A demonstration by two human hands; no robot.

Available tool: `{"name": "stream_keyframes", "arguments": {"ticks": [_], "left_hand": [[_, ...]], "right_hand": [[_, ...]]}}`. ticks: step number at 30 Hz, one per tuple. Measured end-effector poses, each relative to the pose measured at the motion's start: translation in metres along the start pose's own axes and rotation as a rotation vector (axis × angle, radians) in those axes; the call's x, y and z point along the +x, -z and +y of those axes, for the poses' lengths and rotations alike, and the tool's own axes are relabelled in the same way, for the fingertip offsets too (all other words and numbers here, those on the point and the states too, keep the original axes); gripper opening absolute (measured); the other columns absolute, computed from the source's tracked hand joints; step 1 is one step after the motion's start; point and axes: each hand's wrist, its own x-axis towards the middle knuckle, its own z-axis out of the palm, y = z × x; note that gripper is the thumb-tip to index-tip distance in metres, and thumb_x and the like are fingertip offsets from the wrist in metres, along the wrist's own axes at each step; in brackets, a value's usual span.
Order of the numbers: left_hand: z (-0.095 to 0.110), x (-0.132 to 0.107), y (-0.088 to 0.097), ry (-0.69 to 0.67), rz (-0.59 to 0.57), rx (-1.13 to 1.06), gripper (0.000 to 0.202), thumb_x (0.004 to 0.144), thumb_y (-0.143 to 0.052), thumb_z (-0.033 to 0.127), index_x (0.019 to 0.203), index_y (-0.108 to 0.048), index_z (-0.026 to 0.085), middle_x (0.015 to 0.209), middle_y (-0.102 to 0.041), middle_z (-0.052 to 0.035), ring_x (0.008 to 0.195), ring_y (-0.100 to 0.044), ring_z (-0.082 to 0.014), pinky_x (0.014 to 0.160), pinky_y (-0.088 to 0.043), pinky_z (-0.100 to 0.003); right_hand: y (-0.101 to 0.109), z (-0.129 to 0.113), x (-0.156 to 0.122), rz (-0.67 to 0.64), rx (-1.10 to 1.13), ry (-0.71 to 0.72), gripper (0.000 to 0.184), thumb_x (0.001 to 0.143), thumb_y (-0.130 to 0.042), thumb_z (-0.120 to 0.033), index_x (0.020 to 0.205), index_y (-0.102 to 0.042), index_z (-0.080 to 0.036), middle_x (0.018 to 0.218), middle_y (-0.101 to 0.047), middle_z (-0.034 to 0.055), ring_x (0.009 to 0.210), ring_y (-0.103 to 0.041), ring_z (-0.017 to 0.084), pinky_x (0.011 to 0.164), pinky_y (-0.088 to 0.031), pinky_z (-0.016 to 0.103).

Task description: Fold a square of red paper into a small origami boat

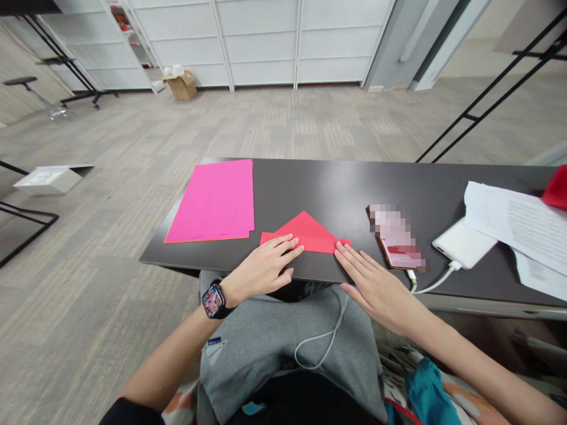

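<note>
A folded red paper (pixel 310 230) lies near the front edge of the dark table (pixel 336 189), with a triangular peak pointing away from me. My left hand (pixel 266 267), a watch on its wrist, rests flat with its fingertips on the paper's left part. My right hand (pixel 374 283) lies flat and stretched out, its fingertips touching the paper's right end. Both hands are open and hold nothing.
A stack of pink paper (pixel 217 200) lies at the table's left end. Right of the red paper are a phone (pixel 396 239), a white power bank (pixel 463 243) with a cable, printed sheets (pixel 518 227) and a red object (pixel 557 188). A cardboard box (pixel 182 85) stands on the far floor.
</note>
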Motion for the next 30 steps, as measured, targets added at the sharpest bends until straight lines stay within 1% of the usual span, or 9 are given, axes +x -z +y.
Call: {"name": "stream_keyframes", "arguments": {"ticks": [4,6,9,12,14,20,24,27,30], "left_hand": [[-0.002,-0.004,0.004,-0.002,-0.045,0.004,0.056,0.098,-0.052,0.031,0.149,-0.040,0.013,0.157,-0.042,-0.0136,0.151,-0.030,-0.0238,0.124,-0.028,-0.039],[-0.006,-0.009,0.007,0.001,-0.065,0.014,0.058,0.100,-0.049,0.034,0.153,-0.036,0.014,0.160,-0.038,-0.0124,0.152,-0.028,-0.0227,0.124,-0.026,-0.041],[-0.013,-0.017,0.012,0.023,-0.076,0.048,0.058,0.102,-0.044,0.037,0.155,-0.032,0.015,0.160,-0.036,-0.0118,0.151,-0.030,-0.0212,0.125,-0.020,-0.043],[-0.018,-0.024,0.015,0.031,-0.079,0.091,0.057,0.103,-0.042,0.038,0.154,-0.033,0.016,0.160,-0.036,-0.0112,0.150,-0.032,-0.0199,0.126,-0.016,-0.043],[-0.020,-0.028,0.017,0.037,-0.081,0.120,0.056,0.103,-0.043,0.038,0.153,-0.035,0.016,0.160,-0.036,-0.0105,0.150,-0.033,-0.0203,0.126,-0.015,-0.043],[-0.031,-0.050,0.026,0.109,-0.046,0.185,0.051,0.101,-0.045,0.033,0.150,-0.044,0.018,0.158,-0.042,-0.0073,0.150,-0.032,-0.0259,0.124,-0.023,-0.044],[-0.036,-0.063,0.033,0.142,-0.014,0.211,0.047,0.101,-0.046,0.032,0.146,-0.049,0.019,0.154,-0.048,-0.0084,0.146,-0.038,-0.0269,0.123,-0.026,-0.046],[-0.034,-0.062,0.036,0.151,-0.003,0.214,0.042,0.100,-0.048,0.030,0.139,-0.055,0.017,0.148,-0.054,-0.0093,0.142,-0.044,-0.0282,0.122,-0.028,-0.048],[-0.026,-0.045,0.034,0.188,0.070,0.194,0.029,0.098,-0.050,0.027,0.120,-0.063,0.013,0.136,-0.061,-0.0136,0.132,-0.053,-0.0297,0.117,-0.037,-0.049]], "right_hand": [[0.003,0.000,0.002,0.013,0.023,0.004,0.069,0.103,-0.043,-0.036,0.161,-0.010,-0.017,0.162,-0.032,0.0156,0.148,-0.033,0.028,0.116,-0.038,0.053],[0.005,0.000,0.003,0.018,0.032,0.006,0.068,0.103,-0.042,-0.036,0.161,-0.011,-0.018,0.161,-0.033,0.0153,0.148,-0.034,0.028,0.116,-0.039,0.052],[0.006,0.000,0.003,0.011,0.043,0.003,0.069,0.103,-0.043,-0.037,0.161,-0.011,-0.018,0.161,-0.033,0.0149,0.148,-0.034,0.028,0.116,-0.038,0.052],[0.006,0.001,0.002,0.010,0.051,0.001,0.070,0.103,-0.043,-0.037,0.161,-0.010,-0.019,0.161,-0.033,0.0147,0.147,-0.034,0.028,0.116,-0.038,0.053],[0.006,0.001,0.002,0.012,0.052,0.000,0.069,0.103,-0.043,-0.036,0.161,-0.010,-0.019,0.161,-0.033,0.0146,0.147,-0.035,0.028,0.116,-0.038,0.053],[0.008,0.001,0.003,0.001,0.036,0.006,0.069,0.103,-0.042,-0.036,0.161,-0.011,-0.018,0.161,-0.033,0.0152,0.148,-0.034,0.028,0.117,-0.038,0.052],[0.008,0.001,0.003,0.001,0.047,-0.001,0.068,0.103,-0.042,-0.035,0.161,-0.012,-0.018,0.161,-0.033,0.0150,0.147,-0.034,0.028,0.116,-0.038,0.052],[0.008,0.000,0.002,0.007,0.056,-0.004,0.066,0.103,-0.041,-0.035,0.161,-0.016,-0.017,0.160,-0.035,0.0150,0.147,-0.036,0.028,0.116,-0.038,0.052],[0.008,-0.002,0.007,0.039,0.087,-0.035,0.055,0.103,-0.040,-0.032,0.156,-0.032,-0.017,0.156,-0.044,0.0145,0.143,-0.043,0.028,0.114,-0.040,0.052]]}}
